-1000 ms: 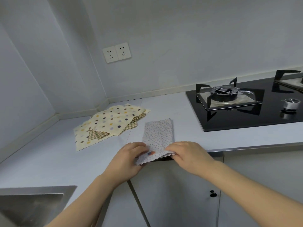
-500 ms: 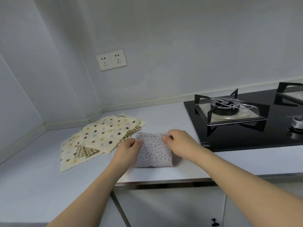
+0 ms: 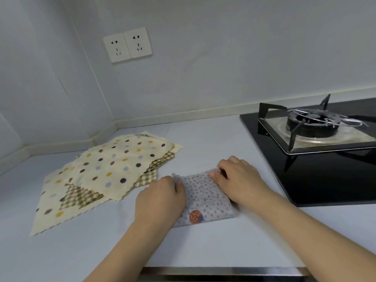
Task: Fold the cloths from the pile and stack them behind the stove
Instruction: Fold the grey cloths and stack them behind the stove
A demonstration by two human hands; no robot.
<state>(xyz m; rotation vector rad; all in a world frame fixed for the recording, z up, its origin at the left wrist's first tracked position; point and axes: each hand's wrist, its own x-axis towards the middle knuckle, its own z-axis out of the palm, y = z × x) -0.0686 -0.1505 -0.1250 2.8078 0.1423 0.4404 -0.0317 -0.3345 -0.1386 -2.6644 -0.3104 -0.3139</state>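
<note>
A small grey dotted cloth [image 3: 205, 198] lies folded on the white counter, with an orange patch near its front edge. My left hand [image 3: 160, 198] rests on its left side and pinches the far left corner. My right hand [image 3: 238, 180] covers its right side, fingers curled on the far right corner. The pile of cloths [image 3: 101, 174] lies to the left: cream cloths with coloured dots and a checked one between them. The black stove [image 3: 317, 176] with its burner [image 3: 313, 123] stands to the right.
The counter [image 3: 203, 247] has a metal front edge close to me. A double wall socket [image 3: 127, 45] is on the back wall. A narrow strip of counter runs between the stove's back edge and the wall.
Both hands brought the grey cloth's near edge away from me and over onto its far edge, halving it. The camera has moved closer to the counter.
</note>
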